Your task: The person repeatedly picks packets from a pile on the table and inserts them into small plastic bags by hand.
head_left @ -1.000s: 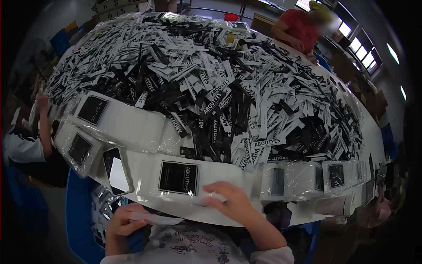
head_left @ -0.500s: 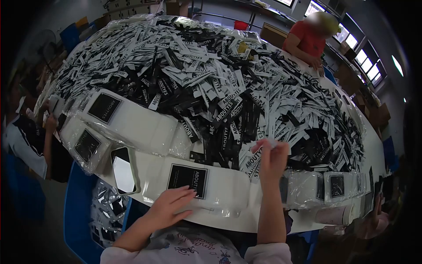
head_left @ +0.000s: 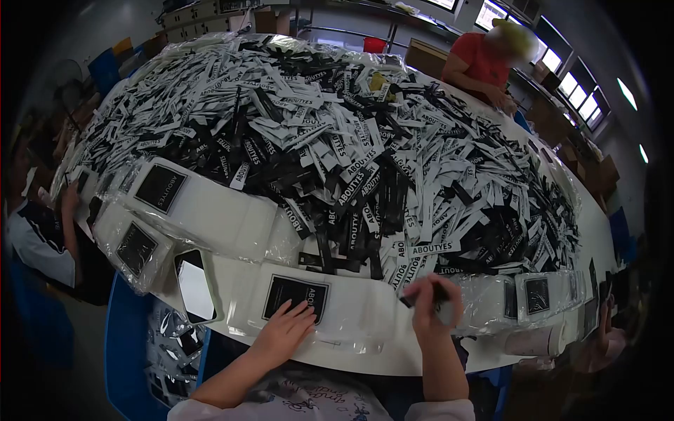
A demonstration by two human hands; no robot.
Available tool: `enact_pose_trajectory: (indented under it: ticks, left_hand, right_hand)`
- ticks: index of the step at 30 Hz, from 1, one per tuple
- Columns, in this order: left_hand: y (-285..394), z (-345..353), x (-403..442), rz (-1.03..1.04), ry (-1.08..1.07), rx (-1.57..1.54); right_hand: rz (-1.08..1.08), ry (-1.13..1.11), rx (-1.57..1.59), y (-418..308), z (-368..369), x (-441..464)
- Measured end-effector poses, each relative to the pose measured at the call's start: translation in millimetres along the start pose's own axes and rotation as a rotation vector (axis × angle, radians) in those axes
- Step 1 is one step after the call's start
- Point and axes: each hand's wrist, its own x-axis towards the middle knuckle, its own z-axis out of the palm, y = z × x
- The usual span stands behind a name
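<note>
My left hand [head_left: 286, 331] lies with its fingers stretched out on a stack of clear plastic bags [head_left: 358, 302], over the lower part of a black square printed ABOUTYES [head_left: 293, 293]. Pinched in my right hand [head_left: 434, 312] is a black stick packet [head_left: 406, 301], partly hidden by the fingers and blurred. That hand is above the table, just right of the bag stack and below the near edge of a large heap of black and white stick packets [head_left: 365, 168]. One white packet [head_left: 432, 249] lies crosswise at the heap's near edge.
A phone [head_left: 195, 286] lies left of the bag stack. More bag stacks [head_left: 203, 210] sit behind it, and others [head_left: 537, 295] are at the right. A blue bin [head_left: 119, 351] with filled bags stands below the table edge. Co-workers are at the left, right and far side.
My right hand has drawn back from the heap toward me and now has a black packet in it. My left hand has moved slightly right, onto the printed square of the bags.
</note>
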Motion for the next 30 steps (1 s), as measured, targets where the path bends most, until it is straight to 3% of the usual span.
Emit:
enact_pose_trajectory:
  ticks: [2, 4, 6, 8, 14, 18, 20, 23, 24, 26, 30]
  left_hand:
    - [6, 1, 1, 0.031, 0.010, 0.076]
    - [13, 1, 4, 0.065, 0.025, 0.149]
    - [19, 1, 8, -0.009, 0.064, 0.153]
    - [29, 0, 16, -0.040, 0.096, 0.219]
    - [40, -5, 18, 0.046, 0.154, 0.088]
    - [49, 2, 10, 0.187, 0.132, 0.022]
    - [52, 10, 2, 0.252, 0.029, 0.043]
    - [51, -3, -4, 0.267, -0.076, 0.085]
    - [54, -7, -3, 0.213, 0.044, 0.081]
    - [56, -7, -3, 0.097, 0.205, -0.067]
    - [46, -7, 13, 0.174, 0.158, -0.078]
  right_hand:
    - [-0.156, 0.024, -0.025, -10, -35, -32]
    - [0.077, 0.173, 0.072, 3, -38, -87]
    - [0.485, 0.036, 0.006, 24, -34, -141]
    - [0.429, 0.056, -0.015, 14, -41, -148]
    - [0.781, 0.359, 0.158, -4, -29, -143]
    - [1.036, 0.137, 0.480, -21, -22, -109]
    - [0.787, -0.156, -0.019, -33, 0, -100]
    - [0.823, -0.142, -0.004, -53, 15, -88]
    - [0.825, -0.141, 0.001, -58, 13, -85]
    - [0.908, -0.424, 0.074, -68, 8, -85]
    - [0.616, -0.543, 0.097, -65, 13, -101]
